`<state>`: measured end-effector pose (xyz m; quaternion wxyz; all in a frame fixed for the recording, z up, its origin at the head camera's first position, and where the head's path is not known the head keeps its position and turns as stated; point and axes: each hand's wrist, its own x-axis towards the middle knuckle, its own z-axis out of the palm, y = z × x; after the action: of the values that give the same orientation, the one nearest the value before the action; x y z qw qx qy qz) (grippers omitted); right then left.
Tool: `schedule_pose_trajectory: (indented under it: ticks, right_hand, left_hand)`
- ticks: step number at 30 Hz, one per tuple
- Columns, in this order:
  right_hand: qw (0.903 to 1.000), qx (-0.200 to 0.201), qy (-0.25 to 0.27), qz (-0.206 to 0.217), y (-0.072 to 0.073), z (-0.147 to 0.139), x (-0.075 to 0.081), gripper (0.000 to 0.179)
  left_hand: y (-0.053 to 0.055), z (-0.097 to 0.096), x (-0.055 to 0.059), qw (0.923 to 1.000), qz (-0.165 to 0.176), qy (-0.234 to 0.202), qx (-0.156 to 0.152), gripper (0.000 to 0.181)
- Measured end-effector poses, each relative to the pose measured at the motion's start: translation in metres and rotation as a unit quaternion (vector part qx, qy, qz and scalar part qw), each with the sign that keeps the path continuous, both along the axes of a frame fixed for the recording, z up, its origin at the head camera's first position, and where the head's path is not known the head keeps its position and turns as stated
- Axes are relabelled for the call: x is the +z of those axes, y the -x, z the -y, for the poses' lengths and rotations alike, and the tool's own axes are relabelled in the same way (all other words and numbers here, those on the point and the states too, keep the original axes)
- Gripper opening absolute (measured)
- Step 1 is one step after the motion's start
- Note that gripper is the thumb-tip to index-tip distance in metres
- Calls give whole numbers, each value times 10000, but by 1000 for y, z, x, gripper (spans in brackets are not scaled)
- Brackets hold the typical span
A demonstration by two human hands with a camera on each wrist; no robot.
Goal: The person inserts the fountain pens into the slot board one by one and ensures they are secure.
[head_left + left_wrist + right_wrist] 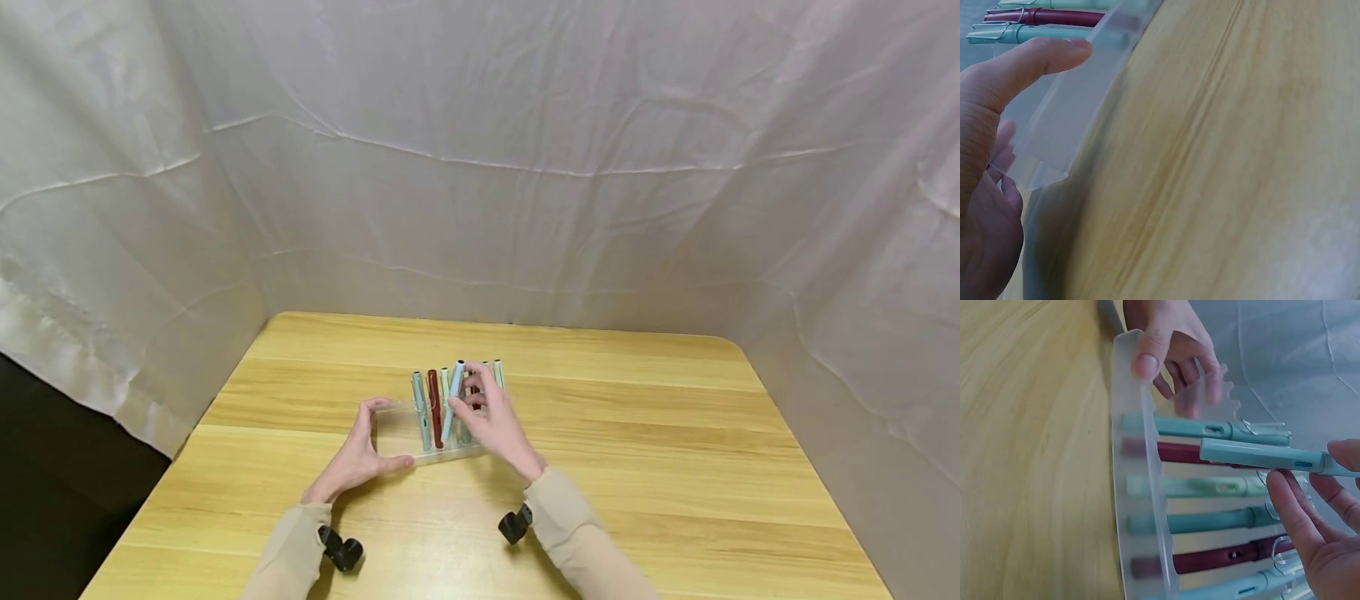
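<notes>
My left hand (358,454) grips the left end of a frosted clear pen rack (397,432), thumb along its front wall and fingers behind. My right hand (501,423) pinches a light blue pen (1260,455) between thumb and fingers, above the row of pens. In the right wrist view this pen overlaps the dark red pen (1175,452). A teal pen (1191,427) lies in the slot nearest the left hand. Past the red one come a pale green pen (1197,487), another teal pen (1210,520), a second dark red pen (1216,557) and a blue pen (1235,589).
The rack stands on a wood-grain table (637,467). Pale cloth curtains (480,208) hang behind the table and at both sides. Small black devices sit on both wrists, over beige sleeves (573,521).
</notes>
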<state>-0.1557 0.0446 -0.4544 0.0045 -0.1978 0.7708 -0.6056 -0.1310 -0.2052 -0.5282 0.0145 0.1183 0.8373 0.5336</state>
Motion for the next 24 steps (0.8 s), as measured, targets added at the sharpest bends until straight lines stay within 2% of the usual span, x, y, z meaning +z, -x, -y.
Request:
schedule_pose_trajectory:
  ticks: [7, 17, 24]
  right_hand:
    - [9992, 7, -219, -321, -1, 15, -5, 50]
    - [9955, 209, -451, -802, -6, 30, -9, 49]
    - [9937, 340, -707, -804, -8, 36, -9, 51]
  left_hand:
    - [-1, 3, 0, 9999, 32, 27, -107, 101]
    - [-2, 3, 1, 9998, 163, 67, -43, 102]
    - [-1, 4, 0, 9999, 63, 62, -71, 100]
